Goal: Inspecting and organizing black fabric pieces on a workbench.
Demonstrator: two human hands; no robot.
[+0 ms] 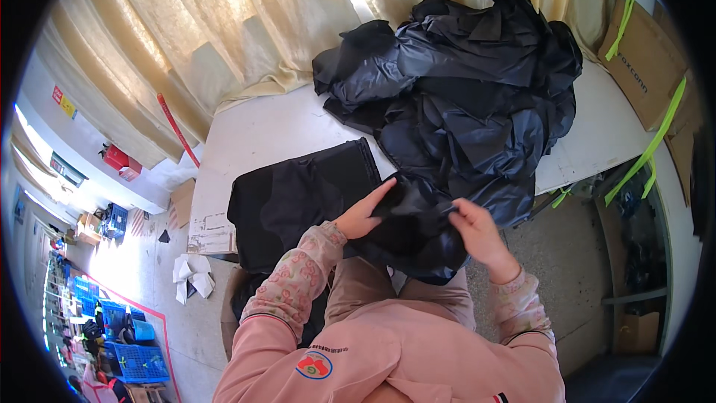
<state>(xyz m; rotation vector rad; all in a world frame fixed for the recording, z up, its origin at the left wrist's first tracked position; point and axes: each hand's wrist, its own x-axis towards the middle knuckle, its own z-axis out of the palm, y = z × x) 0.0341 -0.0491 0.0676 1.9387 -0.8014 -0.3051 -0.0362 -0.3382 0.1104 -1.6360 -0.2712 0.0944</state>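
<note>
While right hand [481, 237] pinches the black cloth [421, 235] at its right side, left hand [363, 216] lies open at its left, nearer the folded stack [302, 194].

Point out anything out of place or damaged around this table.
White scraps lie loose on the floor left of the table, as if dropped; a small black piece lies beyond them. The table's near left corner looks scuffed.
</note>
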